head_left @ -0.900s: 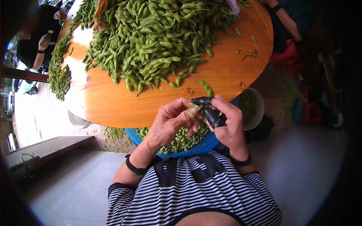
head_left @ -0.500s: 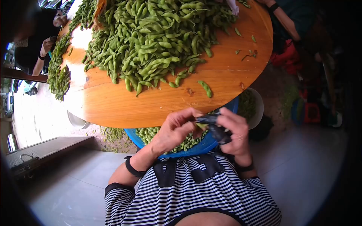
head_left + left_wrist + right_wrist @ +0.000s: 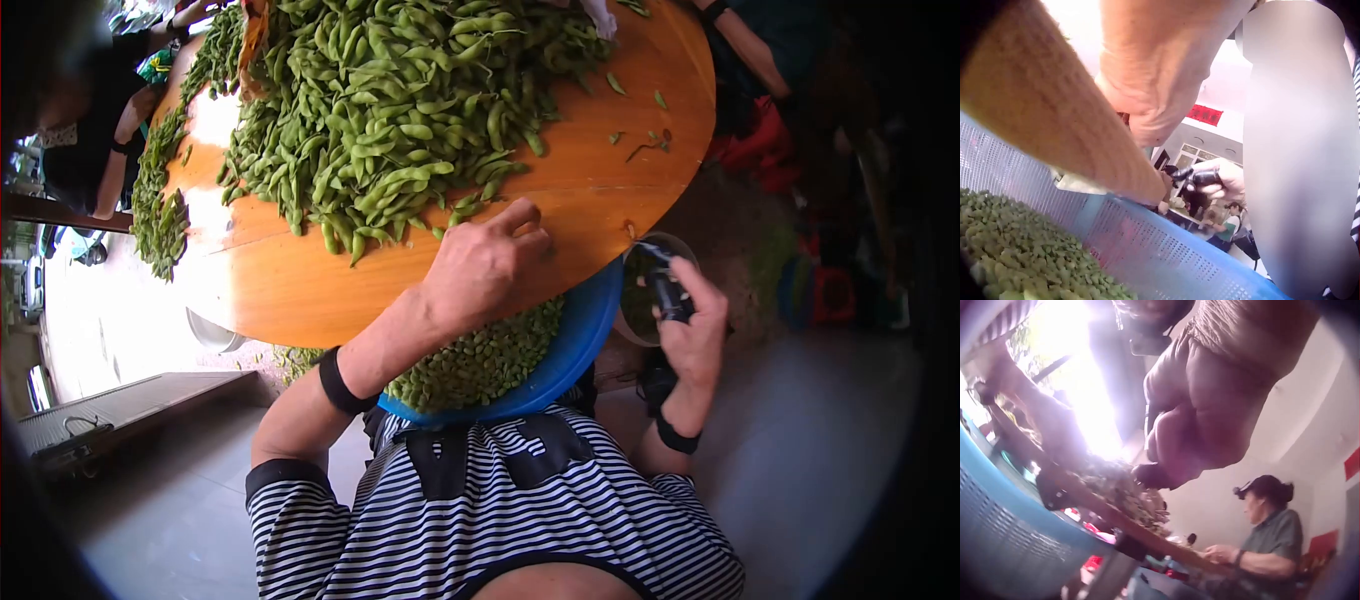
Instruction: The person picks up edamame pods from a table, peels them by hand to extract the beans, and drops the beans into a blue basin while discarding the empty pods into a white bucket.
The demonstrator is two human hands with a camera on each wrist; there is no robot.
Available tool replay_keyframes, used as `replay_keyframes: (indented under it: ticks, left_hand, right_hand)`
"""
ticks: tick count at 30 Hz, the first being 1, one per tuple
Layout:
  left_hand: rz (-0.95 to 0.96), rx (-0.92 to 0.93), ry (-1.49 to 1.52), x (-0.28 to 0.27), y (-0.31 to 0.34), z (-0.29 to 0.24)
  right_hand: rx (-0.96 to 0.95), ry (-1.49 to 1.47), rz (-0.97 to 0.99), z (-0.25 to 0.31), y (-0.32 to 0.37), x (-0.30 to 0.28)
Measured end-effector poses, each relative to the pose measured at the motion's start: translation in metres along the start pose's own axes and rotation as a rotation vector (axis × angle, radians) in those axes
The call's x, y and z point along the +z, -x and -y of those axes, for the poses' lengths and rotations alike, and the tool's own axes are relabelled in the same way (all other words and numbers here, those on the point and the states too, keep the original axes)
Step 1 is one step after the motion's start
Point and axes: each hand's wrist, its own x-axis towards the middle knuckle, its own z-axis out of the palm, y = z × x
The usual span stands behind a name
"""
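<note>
Left hand (image 3: 490, 262) over the table (image 3: 610, 195), right hand (image 3: 695, 330) above the bucket (image 3: 632, 332).
I see left fingers bent near the heaped green pods (image 3: 385, 130), and black covers (image 3: 672, 298) on right fingers. Whether either hand grasps something, I cannot tell. Shelled beans (image 3: 480, 365) lie in the blue basket (image 3: 592, 335) below.

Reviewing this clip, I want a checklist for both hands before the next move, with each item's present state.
1. Green pods near the left hand: ok, piled on the table just ahead.
2. A pod in the left hand: cannot tell, fingertips hidden.
3. Black finger covers on the right hand: ok, worn.
4. The right hand above the blue basket: not ok, off to its right.
5. Shelled beans inside the blue basket: ok.
</note>
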Motion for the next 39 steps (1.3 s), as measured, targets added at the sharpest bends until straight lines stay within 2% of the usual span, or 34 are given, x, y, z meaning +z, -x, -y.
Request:
replay_keyframes:
  ticks: [2, 4, 5, 6, 8, 9, 12, 16, 21, 23, 26, 27, 29, 33, 35, 36, 38, 39]
  left_hand:
    - [-0.052, -0.01, 0.121, 0.003, 0.002, -0.001]
    - [-0.1, -0.295, 0.666, 0.007, 0.014, -0.008]
    - [-0.065, -0.414, 0.894, 0.008, 0.021, -0.008]
    - [-0.066, -0.419, 0.893, 0.002, 0.026, -0.013]
    - [0.028, -0.768, 1.194, -0.016, 0.032, -0.027]
    - [-0.028, -0.793, 1.234, -0.014, 0.037, -0.029]
    - [-0.154, -0.692, 1.191, -0.005, 0.051, -0.028]
    - [-0.298, -0.676, 1.159, 0.006, 0.061, -0.033]
    - [-0.293, -0.668, 1.114, 0.006, 0.064, -0.033]
    - [-0.275, -0.669, 1.134, 0.006, 0.065, -0.032]
    - [-0.241, -0.669, 1.265, 0.008, 0.065, -0.031]
    - [-0.205, -0.691, 1.462, 0.009, 0.066, -0.029]
    - [-0.101, -0.685, 1.771, 0.011, 0.067, -0.024]
    - [-0.061, -0.683, 1.807, 0.015, 0.068, -0.022]
    - [-0.151, -0.562, 1.574, 0.017, 0.066, -0.028]
    - [-0.151, -0.564, 1.573, 0.017, 0.064, -0.032]
    - [-0.227, -0.572, 1.412, 0.016, 0.061, -0.041]
    - [-0.233, -0.604, 1.354, 0.015, 0.063, -0.043]
  right_hand:
    - [0.209, -0.367, 0.082, 0.026, 0.0, 0.024]
    - [0.149, -0.431, 0.157, 0.043, -0.001, 0.041]
    - [0.074, -0.371, 0.231, 0.044, -0.002, 0.045]
    - [0.145, -0.463, 0.275, 0.053, -0.001, 0.048]
    - [0.078, -0.486, 0.281, 0.051, 0.002, 0.06]
    - [0.076, -0.485, 0.288, 0.052, 0.002, 0.062]
    - [0.056, -0.421, 0.353, 0.056, 0.001, 0.068]
    - [0.059, -0.421, 0.388, 0.058, 0.0, 0.071]
    - [0.037, -0.41, 0.373, 0.061, 0.001, 0.073]
    - [-0.063, -0.3, 0.376, 0.06, -0.001, 0.071]
    - [-0.081, -0.33, 0.361, 0.054, 0.002, 0.072]
    - [-0.078, -0.33, 0.359, 0.048, 0.004, 0.071]
    - [0.555, -1.248, 0.571, 0.035, 0.008, 0.068]
    - [0.551, -1.34, 0.583, 0.036, 0.007, 0.069]
    - [0.158, -0.491, 0.423, 0.059, 0.0, 0.07]
    - [0.159, -0.492, 0.424, 0.062, 0.001, 0.072]
    - [-0.178, -0.252, 0.263, 0.066, 0.005, 0.076]
    - [-0.216, -0.267, 0.171, 0.066, 0.007, 0.08]
